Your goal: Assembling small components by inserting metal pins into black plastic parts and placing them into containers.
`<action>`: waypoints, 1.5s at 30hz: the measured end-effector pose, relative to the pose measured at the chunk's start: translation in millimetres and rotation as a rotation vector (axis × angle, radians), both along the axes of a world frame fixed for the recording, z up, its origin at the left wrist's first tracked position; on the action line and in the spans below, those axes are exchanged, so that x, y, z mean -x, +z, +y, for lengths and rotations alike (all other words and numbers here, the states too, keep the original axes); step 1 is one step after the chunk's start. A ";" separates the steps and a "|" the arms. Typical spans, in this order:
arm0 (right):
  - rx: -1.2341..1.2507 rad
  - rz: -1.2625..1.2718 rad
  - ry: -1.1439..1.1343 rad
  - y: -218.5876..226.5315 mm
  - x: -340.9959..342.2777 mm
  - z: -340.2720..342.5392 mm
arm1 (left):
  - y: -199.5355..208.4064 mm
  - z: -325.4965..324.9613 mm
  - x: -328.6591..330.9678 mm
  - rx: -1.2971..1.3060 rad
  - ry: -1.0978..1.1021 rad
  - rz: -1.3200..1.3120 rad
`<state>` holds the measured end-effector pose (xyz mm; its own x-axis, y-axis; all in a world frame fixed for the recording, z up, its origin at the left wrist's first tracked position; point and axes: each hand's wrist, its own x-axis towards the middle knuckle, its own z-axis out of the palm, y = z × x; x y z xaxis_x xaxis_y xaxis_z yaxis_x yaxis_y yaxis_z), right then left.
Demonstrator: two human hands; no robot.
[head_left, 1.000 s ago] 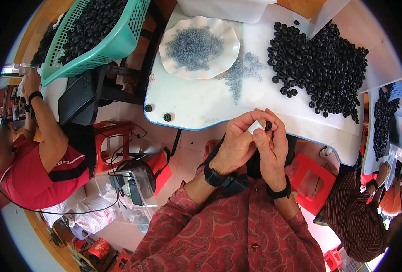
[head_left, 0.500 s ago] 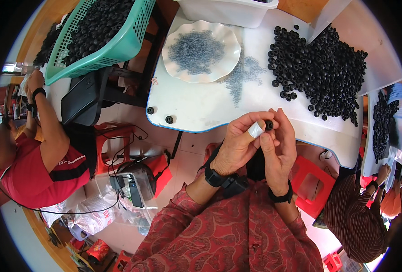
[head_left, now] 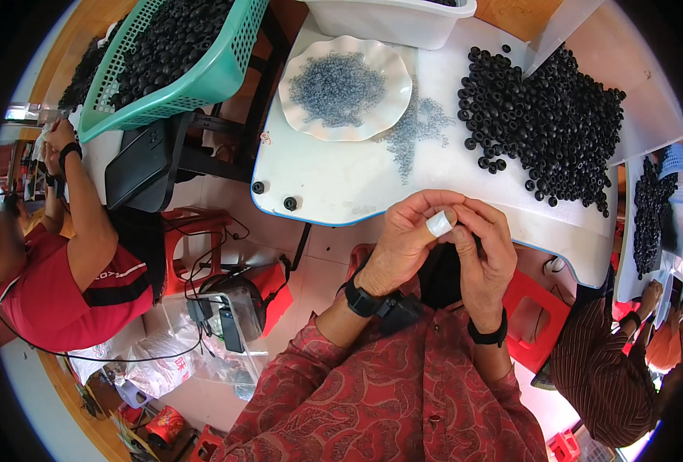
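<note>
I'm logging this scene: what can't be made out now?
Head view: anything between the bare left hand and bare right hand, hidden by their fingers.
Head view: far end of the white rectangular plastic bin, cut off by the upper edge.
Head view: exact shapes of the tiny translucent grey pieces on the scalloped white plate, too small.

I see the left hand [head_left: 403, 245], thumb wrapped white, meeting the right hand [head_left: 487, 258] beside the table [head_left: 337, 181]; 2 black pieces [head_left: 290, 203] sit leftward.

- Black beads [head_left: 564, 123]: smooth, lightly glossy, plastic-looking
- Plate [head_left: 400, 85]: smooth, glossy
- Small rings [head_left: 337, 88]: translucent, plastic-looking
- Bench [head_left: 310, 169]: smooth, faintly shiny
- Basket [head_left: 203, 86]: smooth plastic
- Thumb wrap [head_left: 439, 223]: smooth, tape-like
- Patterned shirt [head_left: 357, 393]: matt cloth
</note>
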<state>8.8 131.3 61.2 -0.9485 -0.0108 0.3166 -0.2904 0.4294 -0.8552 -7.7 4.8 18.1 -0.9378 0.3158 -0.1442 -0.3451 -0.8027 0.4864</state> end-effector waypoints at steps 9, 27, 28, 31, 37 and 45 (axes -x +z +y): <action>0.032 -0.121 0.097 2.4 4.9 16.2 | -1.2 -0.8 1.4 0.058 -0.065 -0.026; -0.004 -0.053 -0.013 -15.5 3.7 23.2 | -6.2 10.4 -3.3 -0.077 -0.067 -0.088; -0.016 -0.061 -0.008 -14.9 3.7 23.2 | -8.2 10.8 -4.4 -0.085 -0.062 -0.090; -0.046 -0.073 0.003 -12.0 4.0 23.4 | -9.7 11.6 -6.4 -0.086 -0.043 -0.095; -0.046 -0.046 0.015 -11.3 4.3 19.5 | -3.3 11.9 -6.0 0.002 -0.005 -0.110; -0.169 0.046 0.036 -8.5 5.4 15.3 | -5.1 10.7 -5.6 0.051 0.000 -0.102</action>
<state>3.3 146.6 52.7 -0.9311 -0.1011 0.3505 -0.3453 0.5543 -0.7573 -2.1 15.4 13.0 -0.9175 0.3054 -0.2549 -0.3948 -0.7776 0.4894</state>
